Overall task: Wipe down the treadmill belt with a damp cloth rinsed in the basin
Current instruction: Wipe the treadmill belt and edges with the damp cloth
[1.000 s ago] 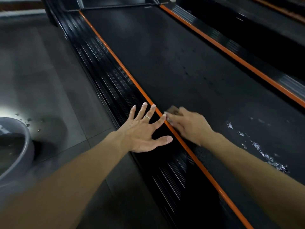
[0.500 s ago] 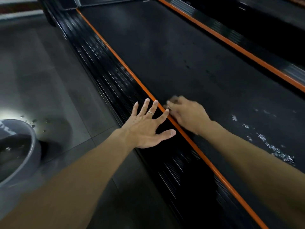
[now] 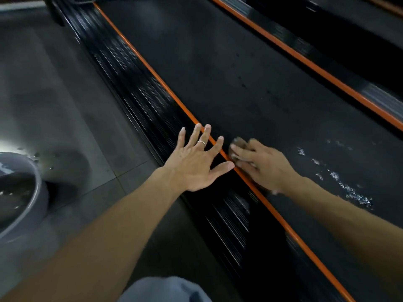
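Wiping the black textured treadmill belt (image 3: 218, 68) beside its orange edge strip (image 3: 152, 71).

Head view: the right hand (image 3: 261, 164) presses flat on a small greyish damp cloth (image 3: 238, 147), fingers closed over it. The belt's long axis runs away up-frame, unwiped. The left hand (image 3: 197, 162) braces, fingers spread, on the ribbed black side rail (image 3: 139, 90). The grey round water basin (image 3: 26, 192) sits on the floor, well left.

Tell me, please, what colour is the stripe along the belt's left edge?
Orange: the stripe borders the black belt, shown clearly in the head view.
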`<state>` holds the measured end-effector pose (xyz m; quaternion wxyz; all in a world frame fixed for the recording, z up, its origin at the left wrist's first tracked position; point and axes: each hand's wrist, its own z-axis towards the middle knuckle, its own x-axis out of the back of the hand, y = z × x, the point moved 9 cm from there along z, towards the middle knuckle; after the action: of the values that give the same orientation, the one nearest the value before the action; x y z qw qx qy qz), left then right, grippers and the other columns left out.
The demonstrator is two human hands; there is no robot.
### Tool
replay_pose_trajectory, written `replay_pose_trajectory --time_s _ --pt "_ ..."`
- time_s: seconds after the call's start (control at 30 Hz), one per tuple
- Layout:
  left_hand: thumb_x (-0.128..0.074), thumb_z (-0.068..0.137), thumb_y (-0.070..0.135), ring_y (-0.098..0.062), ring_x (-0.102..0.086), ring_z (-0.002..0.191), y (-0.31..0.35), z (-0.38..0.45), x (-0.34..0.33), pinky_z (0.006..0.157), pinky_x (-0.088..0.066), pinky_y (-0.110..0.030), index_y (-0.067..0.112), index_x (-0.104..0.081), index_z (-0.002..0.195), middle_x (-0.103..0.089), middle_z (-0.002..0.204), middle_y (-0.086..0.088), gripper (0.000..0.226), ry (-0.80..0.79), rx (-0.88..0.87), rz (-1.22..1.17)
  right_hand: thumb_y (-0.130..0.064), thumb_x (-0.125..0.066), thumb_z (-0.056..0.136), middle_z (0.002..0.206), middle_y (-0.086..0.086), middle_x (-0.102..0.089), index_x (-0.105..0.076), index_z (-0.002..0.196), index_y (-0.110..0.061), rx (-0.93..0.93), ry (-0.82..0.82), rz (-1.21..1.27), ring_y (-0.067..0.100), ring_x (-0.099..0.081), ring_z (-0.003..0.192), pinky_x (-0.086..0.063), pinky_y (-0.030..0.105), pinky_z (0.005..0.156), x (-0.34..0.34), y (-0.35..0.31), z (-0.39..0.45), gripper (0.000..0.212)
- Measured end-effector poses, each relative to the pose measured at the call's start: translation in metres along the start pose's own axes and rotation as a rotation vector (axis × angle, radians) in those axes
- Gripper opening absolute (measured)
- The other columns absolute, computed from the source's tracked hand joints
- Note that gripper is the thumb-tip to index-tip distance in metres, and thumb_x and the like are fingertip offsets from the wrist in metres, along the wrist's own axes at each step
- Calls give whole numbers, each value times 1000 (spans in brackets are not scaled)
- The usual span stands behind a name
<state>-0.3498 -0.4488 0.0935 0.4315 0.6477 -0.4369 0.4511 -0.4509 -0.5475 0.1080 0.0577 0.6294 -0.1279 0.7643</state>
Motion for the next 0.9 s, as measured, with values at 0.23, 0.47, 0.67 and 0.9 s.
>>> replay_pose_trajectory --time_s 0.23,0.47,0.67,0.9 --pt "-7 82 80 -31 24 145 16 3 -14 117 11 -56 12 5 155 16 160 -16 99 -117 53 -45 -34 -52 96 98 13 -53 -60 128 -21 -133 50 -147 33 -59 68 -45 36 50 -8 26 54 35" --pt "-8 76 85 -30 27 144 17 4 -18 117 11 -56 5 10 153 20 159 -15 112 -167 83 24 -47 -34 96 86 1 -42 -62 118 -26 -42 -46 28 30 -54 60 -51 42 53 -12 23 6 41" --pt "-6 75 85 -29 26 144 18 3 -15 117 12 -55 6 8 153 20 159 -15 112 -177 82 -1 -57 -32 93 104 -1 -50 -50 137 -24 -32 -134 -87 18 -58 71 -51 33 48 -4 31 -56 58" --pt "-7 78 84 -27 24 146 15 7 -15 118 10 -54 8 8 154 18 160 -13 108 -140 91 -2 -37 -46 98 117 14 -49 -50 137 -28 -125 22 -104 33 -61 79 -39 33 54 -25 1 66 41"
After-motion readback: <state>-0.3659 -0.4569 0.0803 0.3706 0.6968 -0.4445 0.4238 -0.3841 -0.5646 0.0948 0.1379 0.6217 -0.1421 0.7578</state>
